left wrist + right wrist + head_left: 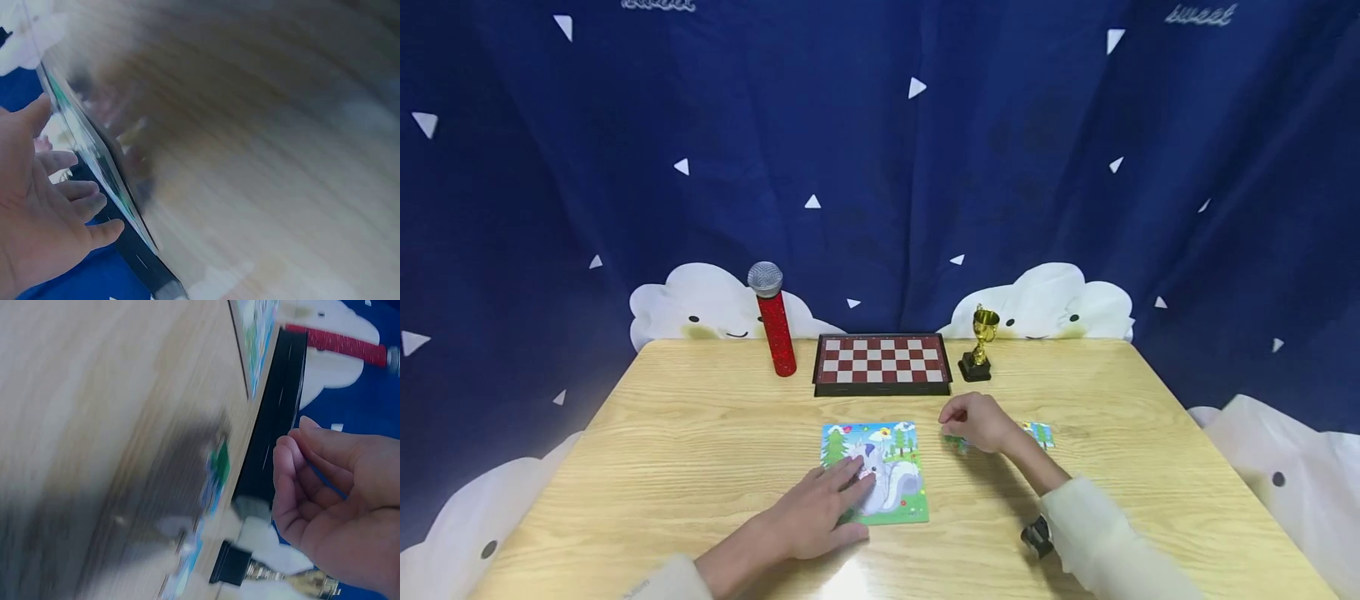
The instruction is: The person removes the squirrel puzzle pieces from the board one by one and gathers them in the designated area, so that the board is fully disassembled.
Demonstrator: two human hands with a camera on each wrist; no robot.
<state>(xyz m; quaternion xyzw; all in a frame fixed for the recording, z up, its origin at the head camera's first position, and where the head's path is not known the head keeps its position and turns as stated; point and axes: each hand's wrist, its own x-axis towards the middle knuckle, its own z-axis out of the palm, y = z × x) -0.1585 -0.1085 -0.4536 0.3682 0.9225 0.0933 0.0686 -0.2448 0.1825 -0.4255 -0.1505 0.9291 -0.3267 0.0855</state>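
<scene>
A square picture puzzle (898, 492) with a white squirrel and green trees lies flat at the front middle of the table. My left hand (820, 508) is over its left part, fingers spread and fairly straight, covering some of the picture. Whether every fingertip touches it is hard to tell. Up and to the right, my right hand (981, 421) is above some colourful puzzle pieces (1041, 433), partly hiding them. In the right wrist view, its fingers (287, 459) are loosely curled with the thumb near the index finger, and nothing shows between them.
Behind the puzzle lies a red-and-white checkered board (882, 360) in a black case. Left of it stands a red microphone (778, 333); to the right is a small gold trophy (981, 337) on a black base. A dark blue curtain (880, 167) hangs behind the table (700, 442).
</scene>
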